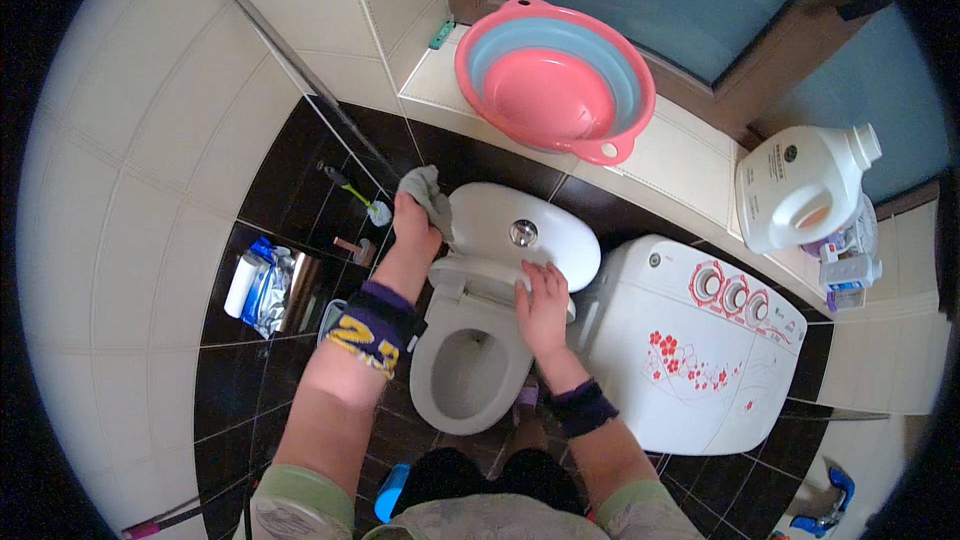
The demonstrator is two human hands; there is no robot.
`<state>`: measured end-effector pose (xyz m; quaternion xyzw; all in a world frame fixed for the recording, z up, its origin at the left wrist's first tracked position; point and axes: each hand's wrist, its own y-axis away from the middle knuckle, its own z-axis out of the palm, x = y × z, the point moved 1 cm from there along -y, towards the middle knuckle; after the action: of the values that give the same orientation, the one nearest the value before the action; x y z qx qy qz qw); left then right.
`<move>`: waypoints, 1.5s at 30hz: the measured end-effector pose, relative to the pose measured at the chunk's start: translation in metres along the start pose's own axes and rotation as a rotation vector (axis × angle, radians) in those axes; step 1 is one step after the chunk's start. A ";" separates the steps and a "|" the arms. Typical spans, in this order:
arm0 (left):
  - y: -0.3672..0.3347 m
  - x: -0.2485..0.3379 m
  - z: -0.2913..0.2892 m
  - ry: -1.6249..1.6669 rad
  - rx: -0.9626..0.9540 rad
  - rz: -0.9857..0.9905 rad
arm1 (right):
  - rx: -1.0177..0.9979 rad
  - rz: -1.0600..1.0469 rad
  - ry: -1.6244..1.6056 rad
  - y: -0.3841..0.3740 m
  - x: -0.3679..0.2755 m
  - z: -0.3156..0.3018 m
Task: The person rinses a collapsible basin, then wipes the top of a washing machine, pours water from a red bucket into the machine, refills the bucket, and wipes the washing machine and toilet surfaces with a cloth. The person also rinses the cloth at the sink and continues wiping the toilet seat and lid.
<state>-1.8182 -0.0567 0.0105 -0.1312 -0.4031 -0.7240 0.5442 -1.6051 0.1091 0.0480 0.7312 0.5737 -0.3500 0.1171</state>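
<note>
My left hand (413, 228) is closed on a grey cloth (430, 194), which lies against the left end of the white toilet tank (482, 217). A round silver flush button (523, 232) sits on the tank's top. My right hand (544, 308) is open, fingers stretched out, at the front of the tank by the raised toilet lid (482, 268). Whether its palm presses on the lid I cannot tell. Below both hands stands the open toilet bowl (422, 385). Dark wristbands circle both my forearms.
A white washing machine (625, 340) stands right of the toilet. On the ledge behind are a pink-and-blue basin (548, 92) and a white jug (790, 190). To the left are a toilet brush (378, 213), a wall-side holder with packets (268, 285), and a metal pole (290, 55).
</note>
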 end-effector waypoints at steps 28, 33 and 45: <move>-0.047 -0.055 0.129 -0.065 -0.584 -0.042 | -0.062 0.027 0.016 0.002 0.012 0.011; -0.076 0.002 0.104 0.262 -0.233 -0.233 | -0.078 0.024 0.049 0.001 0.013 0.010; -0.130 0.035 0.055 0.000 0.019 -0.080 | -0.109 0.005 0.082 0.000 0.009 0.008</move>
<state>-1.9612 -0.0299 0.0104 -0.1098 -0.4148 -0.7413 0.5162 -1.6073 0.1114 0.0368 0.7388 0.5945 -0.2877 0.1341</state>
